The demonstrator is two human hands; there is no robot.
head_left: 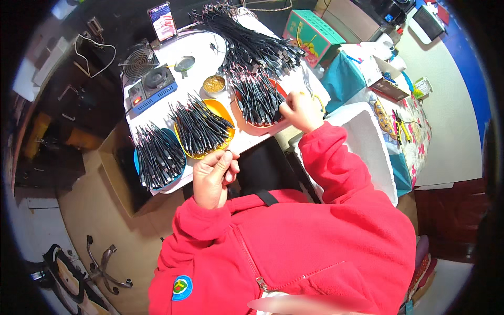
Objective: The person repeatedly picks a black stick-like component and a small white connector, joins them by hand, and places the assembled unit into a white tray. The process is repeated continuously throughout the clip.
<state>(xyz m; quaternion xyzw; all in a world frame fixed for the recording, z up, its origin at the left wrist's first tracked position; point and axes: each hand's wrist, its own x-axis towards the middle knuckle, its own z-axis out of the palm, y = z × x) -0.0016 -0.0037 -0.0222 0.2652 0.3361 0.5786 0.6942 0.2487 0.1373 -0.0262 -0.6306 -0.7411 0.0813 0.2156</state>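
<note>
My left hand (212, 177) is closed in a pinch just in front of the yellow tray (230, 116). A small dark bit shows at its fingertips, too small to name. Over at the right edge of the red tray (242, 118), my right hand (303, 111) has its fingers curled in beside the black cables (258, 100); whatever they hold is hidden. Short black cables (202, 126) with stripped ends fill the yellow tray. More short cables (159, 156) lie in the blue tray (137, 163) at the left.
Behind the trays stand a tin of yellowish grains (214, 84), a blue box-shaped heater (153, 93), a small fan (140, 64) and a phone (163, 22). A large cable bundle (247, 39), scissors (314, 92) and a green carton (313, 34) are farther right. A white foam box (362, 136) borders my right arm.
</note>
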